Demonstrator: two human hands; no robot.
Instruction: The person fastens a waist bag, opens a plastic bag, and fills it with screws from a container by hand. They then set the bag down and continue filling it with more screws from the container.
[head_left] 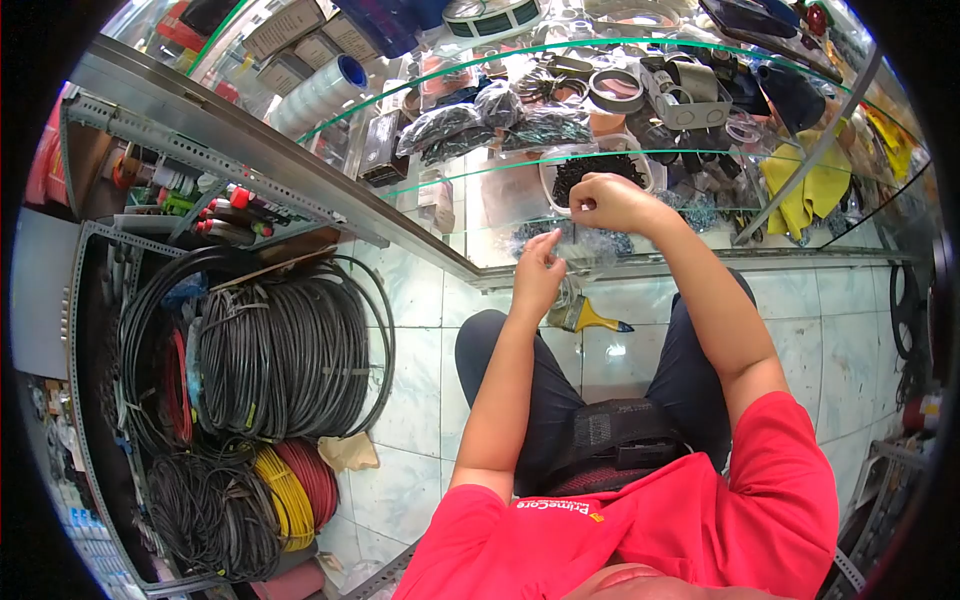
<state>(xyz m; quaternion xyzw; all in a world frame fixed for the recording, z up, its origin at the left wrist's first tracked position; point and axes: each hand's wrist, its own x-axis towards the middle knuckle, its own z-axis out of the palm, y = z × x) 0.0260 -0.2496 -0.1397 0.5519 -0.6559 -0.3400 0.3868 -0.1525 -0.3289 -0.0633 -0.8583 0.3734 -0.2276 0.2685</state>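
Note:
My right hand (612, 205) is over the near edge of a white tub (547, 185) of small black parts (590, 170). Its fingers are curled into a pinch, and whatever is between them is too small to make out. Lower and to the left, my left hand (540, 272) is closed at the edge of a clear plastic bag (592, 250), which spreads to the right below my right hand. Dark small pieces show in or behind the bag. A paintbrush (590, 317) with a yellow handle lies on the floor just beyond my knees.
Glass shelves (480, 165) ahead hold bagged black parts (440, 128), a metal box (688, 95), and yellow gloves (800, 185). Left of me, a metal rack (85, 330) carries big coils of black cable (285, 350) and yellow wire (285, 497). A metal cabinet frame (400, 235) runs diagonally nearby.

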